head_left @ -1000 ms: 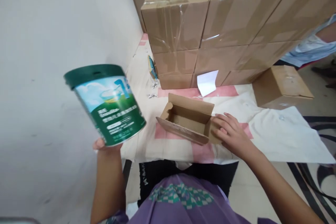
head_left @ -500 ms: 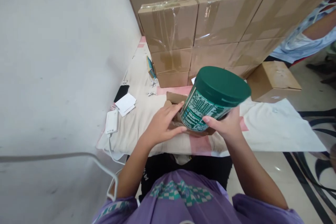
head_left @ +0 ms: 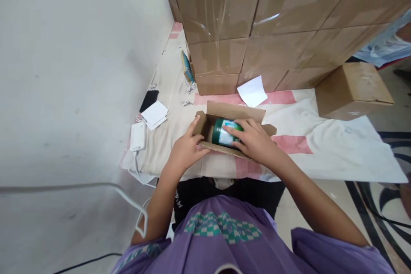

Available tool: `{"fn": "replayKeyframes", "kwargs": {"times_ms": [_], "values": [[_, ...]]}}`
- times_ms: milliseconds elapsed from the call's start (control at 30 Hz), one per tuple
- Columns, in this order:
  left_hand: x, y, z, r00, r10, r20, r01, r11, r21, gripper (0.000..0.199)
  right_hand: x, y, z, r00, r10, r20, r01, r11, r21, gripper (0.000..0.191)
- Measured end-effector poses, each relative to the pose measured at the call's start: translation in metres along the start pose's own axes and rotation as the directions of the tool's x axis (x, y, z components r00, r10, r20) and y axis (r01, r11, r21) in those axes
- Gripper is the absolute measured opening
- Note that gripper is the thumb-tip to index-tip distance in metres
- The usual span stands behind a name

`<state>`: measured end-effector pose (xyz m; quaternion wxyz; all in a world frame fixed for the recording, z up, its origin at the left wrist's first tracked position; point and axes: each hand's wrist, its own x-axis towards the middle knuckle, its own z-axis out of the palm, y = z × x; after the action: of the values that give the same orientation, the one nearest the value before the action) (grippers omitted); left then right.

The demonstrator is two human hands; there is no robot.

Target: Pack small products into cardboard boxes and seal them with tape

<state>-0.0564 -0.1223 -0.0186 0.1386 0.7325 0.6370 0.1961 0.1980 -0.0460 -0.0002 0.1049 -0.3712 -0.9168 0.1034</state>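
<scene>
An open cardboard box (head_left: 218, 148) stands on the cloth-covered table in front of me, flaps up. Inside it a green canister (head_left: 221, 132) with a white and green label lies on its side. My right hand (head_left: 252, 139) reaches in from the right, its fingers curled over the canister and covering its right part. At the box's left end my left hand (head_left: 188, 147) holds the wall, thumb along the front edge and index finger up by the left flap.
Stacked taped cartons (head_left: 221, 55) rise behind the box, with a white paper (head_left: 252, 91) before them. A closed carton (head_left: 356, 90) sits at right. On the left lie white cards (head_left: 155, 113), a black phone-like item (head_left: 149, 101) and a white power bank (head_left: 138, 136) with a cable.
The canister, held tilted above the box by my right hand, has gone down into it and now lies sideways. My left hand has shifted to the box's left end.
</scene>
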Motion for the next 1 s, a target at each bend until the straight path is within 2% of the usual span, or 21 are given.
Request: {"fn": "replayKeyframes", "kwargs": {"times_ms": [67,100,133,200,233,300,333,367,400,433,467,500,533,567,633,700,767,800,867,900,1000], "values": [[-0.002,-0.006,0.003,1.0,0.006,-0.006,-0.006,0.999,-0.034,0.02,0.002,0.0,0.005,0.998,-0.029,0.051,0.026,0.999,0.044,0.046],[-0.003,-0.008,0.004,1.0,0.017,-0.007,-0.017,0.998,-0.056,0.019,0.001,0.001,0.005,0.999,-0.04,0.038,0.037,0.997,0.072,0.044],[-0.004,-0.011,0.006,0.999,0.034,-0.008,-0.035,0.997,-0.076,0.018,-0.001,0.001,0.005,0.999,-0.045,-0.012,0.046,0.994,0.097,0.042],[-0.007,-0.015,0.008,0.996,0.089,-0.028,-0.092,0.99,-0.105,0.018,-0.012,0.004,0.003,0.975,-0.026,-0.222,0.056,0.99,0.13,0.033],[-0.008,-0.017,0.009,0.991,0.126,-0.044,-0.13,0.985,-0.116,0.019,-0.021,0.006,0.002,0.931,0.015,-0.365,0.042,0.988,0.147,0.03],[-0.011,-0.022,0.012,0.976,0.206,-0.076,-0.215,0.967,-0.139,0.022,-0.041,0.013,0.003,0.769,0.17,-0.616,-0.046,0.976,0.213,0.03],[-0.012,-0.024,0.014,0.967,0.241,-0.086,-0.252,0.955,-0.159,0.026,-0.052,0.017,0.005,0.674,0.266,-0.689,-0.092,0.956,0.279,0.034],[-0.012,-0.025,0.016,0.96,0.266,-0.092,-0.279,0.942,-0.188,0.031,-0.061,0.021,0.009,0.615,0.352,-0.706,-0.111,0.925,0.364,0.039],[-0.011,-0.026,0.019,0.955,0.281,-0.097,-0.296,0.929,-0.223,0.038,-0.07,0.025,0.014,0.622,0.409,-0.668,-0.095,0.886,0.454,0.043],[-0.01,-0.025,0.023,0.957,0.27,-0.106,-0.289,0.921,-0.262,0.046,-0.076,0.027,0.021,0.696,0.42,-0.583,-0.06,0.843,0.535,0.048],[-0.007,-0.024,0.028,0.967,0.222,-0.122,-0.25,0.919,-0.305,0.053,-0.08,0.029,0.029,0.796,0.378,-0.474,-0.029,0.805,0.593,0.054],[-0.004,-0.021,0.033,0.979,0.138,-0.152,-0.183,0.921,-0.345,0.058,-0.081,0.029,0.038,0.875,0.312,-0.369,-0.018,0.785,0.62,0.057],[0.001,-0.017,0.037,0.981,0.035,-0.189,-0.104,0.922,-0.372,0.061,-0.081,0.028,0.046,0.922,0.262,-0.286,-0.031,0.785,0.619,0.058],[0.007,-0.014,0.041,0.971,-0.068,-0.229,-0.024,0.926,-0.376,0.063,-0.079,0.027,0.054,0.937,0.257,-0.236,-0.066,0.795,0.603,0.059],[0.019,-0.009,0.046,0.939,-0.185,-0.291,0.084,0.941,-0.327,0.075,-0.072,0.023,0.064,0.901,0.358,-0.244,-0.155,0.792,0.591,0.071],[0.03,-0.011,0.047,0.956,-0.15,-0.252,0.077,0.958,-0.276,0.091,-0.063,0.023,0.068,0.855,0.447,-0.264,-0.193,0.746,0.638,0.094],[0.037,-0.019,0.047,0.985,-0.076,-0.156,0.023,0.947,-0.321,0.099,-0.056,0.026,0.068,0.852,0.457,-0.256,-0.181,0.716,0.674,0.111],[0.038,-0.023,0.046,0.99,-0.044,-0.134,-0.007,0.933,-0.36,0.1,-0.053,0.029,0.067,0.854,0.448,-0.265,-0.167,0.718,0.676,0.112],[0.038,-0.028,0.044,0.99,-0.003,-0.14,-0.051,0.923,-0.382,0.094,-0.05,0.032,0.065,0.839,0.431,-0.333,-0.137,0.758,0.637,0.095],[0.036,-0.027,0.043,0.99,0.013,-0.142,-0.063,0.935,-0.349,0.083,-0.05,0.032,0.064,0.825,0.412,-0.386,-0.118,0.794,0.597,0.081],[0.029,-0.012,0.037,0.994,0.072,-0.082,-0.081,0.992,-0.102,0.042,-0.055,0.026,0.061,0.818,0.31,-0.485,-0.054,0.88,0.471,0.045]]}}
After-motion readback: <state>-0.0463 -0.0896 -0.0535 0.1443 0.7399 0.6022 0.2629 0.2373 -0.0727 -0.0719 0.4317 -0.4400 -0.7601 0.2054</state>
